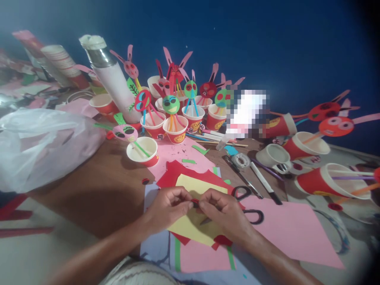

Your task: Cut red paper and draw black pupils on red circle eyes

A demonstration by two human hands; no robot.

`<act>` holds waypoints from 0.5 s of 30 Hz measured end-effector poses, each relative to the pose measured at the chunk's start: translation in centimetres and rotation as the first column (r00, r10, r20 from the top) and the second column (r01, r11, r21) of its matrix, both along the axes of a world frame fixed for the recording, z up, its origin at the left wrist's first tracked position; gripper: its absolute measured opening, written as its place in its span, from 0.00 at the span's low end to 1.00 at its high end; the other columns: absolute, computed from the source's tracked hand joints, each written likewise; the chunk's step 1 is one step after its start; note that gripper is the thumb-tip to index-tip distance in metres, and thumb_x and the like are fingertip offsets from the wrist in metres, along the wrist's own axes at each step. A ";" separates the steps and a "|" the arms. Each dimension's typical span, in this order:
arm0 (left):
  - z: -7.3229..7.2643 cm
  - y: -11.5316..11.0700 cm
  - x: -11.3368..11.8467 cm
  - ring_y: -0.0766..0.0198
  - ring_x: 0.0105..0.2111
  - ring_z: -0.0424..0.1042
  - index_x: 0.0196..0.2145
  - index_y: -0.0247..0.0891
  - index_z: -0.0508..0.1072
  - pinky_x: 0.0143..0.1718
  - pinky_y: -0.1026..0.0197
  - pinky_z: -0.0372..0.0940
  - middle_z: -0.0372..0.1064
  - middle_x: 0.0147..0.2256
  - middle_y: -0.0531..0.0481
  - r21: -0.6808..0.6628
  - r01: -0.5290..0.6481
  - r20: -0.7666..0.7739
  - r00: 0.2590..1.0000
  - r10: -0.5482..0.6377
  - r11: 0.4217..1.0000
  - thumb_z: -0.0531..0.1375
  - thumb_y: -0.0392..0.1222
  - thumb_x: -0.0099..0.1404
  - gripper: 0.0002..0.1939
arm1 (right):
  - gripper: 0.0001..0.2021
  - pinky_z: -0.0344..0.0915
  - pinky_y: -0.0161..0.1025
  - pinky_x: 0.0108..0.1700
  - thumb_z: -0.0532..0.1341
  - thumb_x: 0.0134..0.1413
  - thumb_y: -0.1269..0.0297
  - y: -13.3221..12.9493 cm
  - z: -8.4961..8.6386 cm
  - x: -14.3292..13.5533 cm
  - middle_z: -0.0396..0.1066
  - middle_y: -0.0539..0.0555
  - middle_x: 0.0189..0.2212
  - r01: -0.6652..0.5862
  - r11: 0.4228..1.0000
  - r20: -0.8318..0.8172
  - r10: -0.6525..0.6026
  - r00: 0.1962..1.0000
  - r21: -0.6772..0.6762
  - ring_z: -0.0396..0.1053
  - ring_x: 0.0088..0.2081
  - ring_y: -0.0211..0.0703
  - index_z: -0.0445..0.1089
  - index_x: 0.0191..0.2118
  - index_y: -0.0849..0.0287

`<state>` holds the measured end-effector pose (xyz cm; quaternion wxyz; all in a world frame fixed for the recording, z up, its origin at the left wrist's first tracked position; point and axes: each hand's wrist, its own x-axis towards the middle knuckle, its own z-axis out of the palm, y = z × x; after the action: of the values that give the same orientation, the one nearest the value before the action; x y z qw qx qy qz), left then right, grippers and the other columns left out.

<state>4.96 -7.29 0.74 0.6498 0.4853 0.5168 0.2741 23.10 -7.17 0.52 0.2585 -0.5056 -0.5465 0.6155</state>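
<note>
A small dark red paper piece (195, 201) is pinched between the fingertips of both hands. My left hand (169, 208) holds its left edge, my right hand (221, 211) its right edge. Much of the piece is hidden by the fingers. Beneath my hands lies a yellow paper sheet (185, 227), on top of red paper (172, 174) with cut edges. Black-handled scissors (257, 217) lie under and beside my right hand, a blade tip showing on the yellow sheet. Pink paper (291, 229) spreads to the right of my right hand.
Paper cups (175, 128) holding straw-legged paper faces with long ears stand behind. A white flask (111, 79), a plastic bag (44, 146) and a stack of cups (61, 61) are at the left. Tape (241, 160), a marker (264, 180) and a mug (273, 156) lie right of centre.
</note>
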 end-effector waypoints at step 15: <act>0.1 0.0 0.2 0.74 0.19 0.51 0.24 0.35 0.65 0.19 0.68 0.46 0.53 0.19 0.60 0.056 -0.022 -0.054 0.998 0.025 0.998 0.57 0.39 0.54 0.05 | 0.07 0.62 0.33 0.28 0.58 0.52 0.63 -0.4 -0.2 -0.2 0.68 0.49 0.24 -0.012 1.000 0.033 0.011 0.999 0.021 0.66 0.26 0.37 0.66 0.27 0.60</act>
<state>5.13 -7.30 0.84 0.6184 0.5045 0.5322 0.2824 22.94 -7.57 0.31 0.2510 -0.5099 -0.5601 0.6028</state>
